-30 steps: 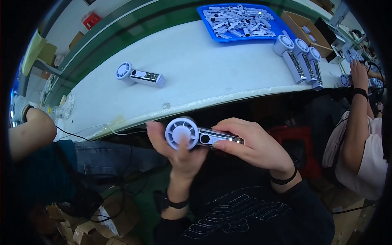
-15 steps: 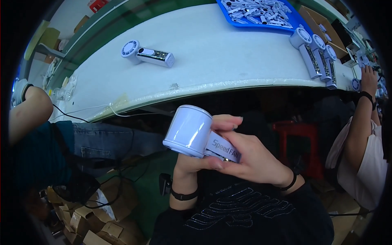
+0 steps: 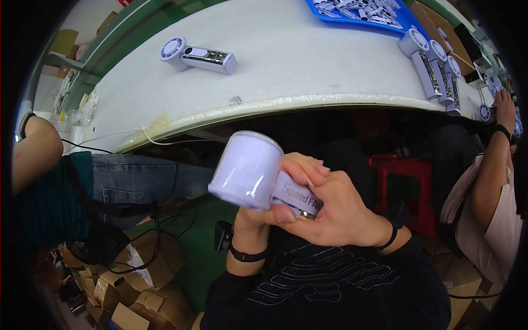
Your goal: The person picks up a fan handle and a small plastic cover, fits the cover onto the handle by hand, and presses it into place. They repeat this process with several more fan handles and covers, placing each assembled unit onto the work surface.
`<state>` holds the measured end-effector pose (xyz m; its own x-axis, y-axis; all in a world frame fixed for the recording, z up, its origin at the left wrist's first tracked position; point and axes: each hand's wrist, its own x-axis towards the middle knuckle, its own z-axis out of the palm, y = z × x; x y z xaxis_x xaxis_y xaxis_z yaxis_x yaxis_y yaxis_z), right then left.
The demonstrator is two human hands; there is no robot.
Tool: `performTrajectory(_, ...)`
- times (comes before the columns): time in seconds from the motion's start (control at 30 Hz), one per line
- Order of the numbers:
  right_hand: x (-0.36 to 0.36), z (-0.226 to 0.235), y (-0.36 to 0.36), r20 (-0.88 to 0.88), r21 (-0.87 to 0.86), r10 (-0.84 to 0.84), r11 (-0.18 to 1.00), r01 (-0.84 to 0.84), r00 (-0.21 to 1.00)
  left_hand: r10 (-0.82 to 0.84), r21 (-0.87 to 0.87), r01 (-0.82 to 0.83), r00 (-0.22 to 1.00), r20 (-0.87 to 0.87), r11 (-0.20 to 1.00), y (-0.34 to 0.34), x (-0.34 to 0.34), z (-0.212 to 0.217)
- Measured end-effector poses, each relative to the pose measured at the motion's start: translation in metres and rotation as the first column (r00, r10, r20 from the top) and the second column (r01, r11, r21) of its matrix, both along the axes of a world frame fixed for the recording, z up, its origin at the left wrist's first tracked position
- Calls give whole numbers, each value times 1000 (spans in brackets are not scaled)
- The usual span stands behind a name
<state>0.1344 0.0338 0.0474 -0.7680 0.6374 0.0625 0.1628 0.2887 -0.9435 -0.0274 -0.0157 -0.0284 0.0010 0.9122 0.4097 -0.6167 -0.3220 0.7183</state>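
Observation:
Above my lap, both hands hold a pale lilac handheld fan point(image 3: 247, 170). Its round head points up and to the left, and its short handle, printed on the side, runs between my hands. My left hand point(image 3: 263, 216) is closed around it from behind, thumb at the neck and fingers curled over the far side; part of that hand is hidden by the fan. Closed on the handle's right end is my right hand point(image 3: 346, 212). A thin strip of exposed inner parts shows along the handle's lower edge.
On the white table point(image 3: 286, 55) lies another fan point(image 3: 203, 58) with its handle open. Several similar fans point(image 3: 426, 71) stand at the right, near a blue tray point(image 3: 352, 23) of small parts and a cardboard box point(image 3: 434, 27). Co-workers sit on both sides; a red stool point(image 3: 410, 192) stands beyond my right hand.
The fan in my hands has tilted and shifted slightly left and up. My left fingers have curled further over the handle. The table appears slightly higher in view.

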Motion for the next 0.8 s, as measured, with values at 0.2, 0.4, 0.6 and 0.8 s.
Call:
performTrajectory(0.2, 2, -24, -10, -167, 206, -27, 977, 61, 986, 26, 55, -31, 995, 96, 998, -5, 17, -7)
performTrajectory(0.4, -2, -26, 1, -63, 31, -73, 997, 75, 995, -46, -375, 98, 988, 145, 922, -13, -2, -7)
performTrajectory(0.6, 7, -34, 10, 163, 25, 70, 997, -75, 984, -44, -497, -9, 995, -95, 868, -19, -6, 13)
performTrajectory(0.8, 8, -34, 7, -1, 142, 85, 986, -84, 996, -55, -463, -7, 991, -120, 886, -27, -8, 11)
